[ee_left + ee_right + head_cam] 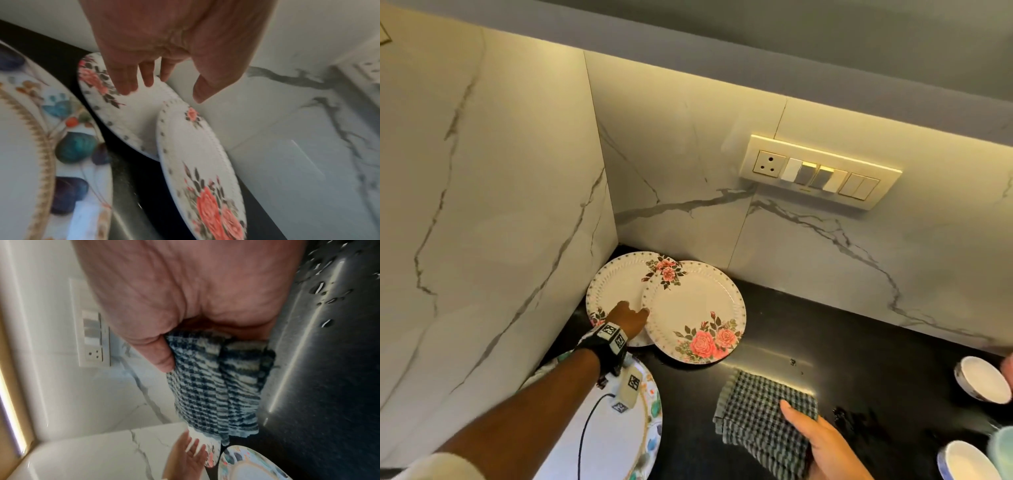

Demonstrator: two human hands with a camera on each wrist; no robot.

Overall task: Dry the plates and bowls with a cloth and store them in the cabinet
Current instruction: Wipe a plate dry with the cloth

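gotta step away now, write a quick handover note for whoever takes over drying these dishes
Left hand: open, fingers reaching onto the back rose plate; nothing gripped.
Right hand: holds the checked cloth above the black counter.
Front rose plate overlaps the back one in the corner; colourful plate lies nearest; two bowls at right.
Done: no sign of anything stored.
Left: dry every plate and bowl, then store them.

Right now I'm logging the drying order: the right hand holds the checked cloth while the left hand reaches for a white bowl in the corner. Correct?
Not quite. The left hand reaches for the rose-patterned plates in the corner, not a bowl, as the head view shows. The right hand does hold the checked cloth.
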